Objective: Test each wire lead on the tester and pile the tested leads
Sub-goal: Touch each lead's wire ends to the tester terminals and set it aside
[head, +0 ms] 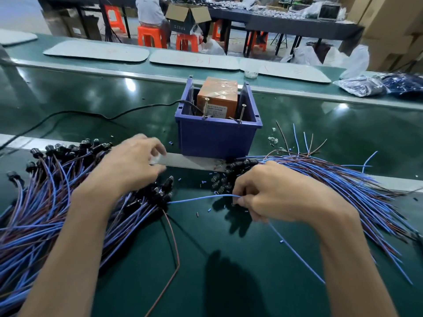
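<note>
The tester is an orange box (pixel 217 94) standing in a blue plastic bin (pixel 215 136), with two upright screws at its front. My right hand (pixel 281 195) pinches a blue wire lead (pixel 201 198) whose far end reaches the black sockets of the left pile; its red-brown partner wire (pixel 175 243) trails down over the table. My left hand (pixel 135 163) hovers blurred above the left pile of leads (pixel 39 209), fingers curled, nothing clearly held. A second pile of blue and brown leads (pixel 338 179) fans out on the right.
A black power cable (pixel 80 113) runs from the bin across the green table to the left. Small cut bits of insulation lie scattered near the middle. White trays (pixel 96 51) lie on the far conveyor, plastic bags (pixel 366 85) at the right. A seated person and orange stools are behind.
</note>
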A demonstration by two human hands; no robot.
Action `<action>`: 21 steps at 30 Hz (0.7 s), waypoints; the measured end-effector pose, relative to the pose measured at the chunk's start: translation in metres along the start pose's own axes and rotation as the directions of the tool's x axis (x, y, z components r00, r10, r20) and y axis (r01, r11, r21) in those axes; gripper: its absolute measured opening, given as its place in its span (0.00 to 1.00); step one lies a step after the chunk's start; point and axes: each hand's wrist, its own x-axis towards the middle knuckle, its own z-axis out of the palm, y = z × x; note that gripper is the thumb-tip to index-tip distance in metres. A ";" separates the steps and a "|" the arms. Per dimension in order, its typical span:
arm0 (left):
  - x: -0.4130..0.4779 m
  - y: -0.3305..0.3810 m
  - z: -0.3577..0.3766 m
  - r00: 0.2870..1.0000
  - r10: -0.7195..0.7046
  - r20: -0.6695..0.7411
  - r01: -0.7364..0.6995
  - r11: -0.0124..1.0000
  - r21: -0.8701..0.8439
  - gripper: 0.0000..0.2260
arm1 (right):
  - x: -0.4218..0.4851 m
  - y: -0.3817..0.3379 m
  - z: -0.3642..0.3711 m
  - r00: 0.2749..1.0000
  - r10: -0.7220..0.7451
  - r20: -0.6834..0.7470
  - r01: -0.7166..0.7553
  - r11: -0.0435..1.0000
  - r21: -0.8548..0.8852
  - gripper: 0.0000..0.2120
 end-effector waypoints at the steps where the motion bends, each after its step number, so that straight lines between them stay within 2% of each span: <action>1: -0.003 0.005 0.000 0.995 0.015 0.098 -0.012 1.000 -0.029 0.08 | 0.000 -0.001 0.000 1.000 -0.007 0.000 0.007 1.000 -0.002 0.07; 3: -0.007 0.014 0.008 0.940 -0.011 0.342 -0.010 0.998 0.060 0.13 | 0.000 -0.001 0.000 1.000 -0.008 0.016 0.008 1.000 -0.008 0.08; 4: -0.008 0.018 0.012 0.916 -0.036 0.399 -0.023 0.990 0.141 0.14 | -0.001 -0.001 0.001 1.000 -0.003 0.027 0.003 1.000 -0.007 0.08; 5: -0.009 0.020 0.015 0.916 -0.044 0.399 -0.039 0.980 0.197 0.15 | -0.001 -0.001 0.001 0.999 0.005 0.038 -0.004 1.000 -0.006 0.09; 10: -0.007 0.015 0.015 0.966 -0.034 0.256 -0.004 0.989 0.146 0.07 | -0.001 0.002 0.002 0.998 0.032 0.053 -0.032 0.999 -0.005 0.09; 14: -0.006 0.009 0.003 0.992 -0.101 0.078 0.090 0.986 0.137 0.08 | 0.000 0.003 0.001 0.998 0.044 0.043 -0.044 0.999 -0.003 0.08; 18: -0.006 0.003 -0.005 0.968 -0.226 -0.109 0.236 0.968 0.087 0.07 | 0.001 0.000 0.001 0.999 0.034 0.010 -0.034 0.999 -0.004 0.07; 21: -0.005 -0.004 -0.010 0.920 -0.284 -0.269 0.304 0.952 0.035 0.06 | 0.001 0.002 0.000 0.998 0.057 0.002 -0.057 0.998 0.000 0.07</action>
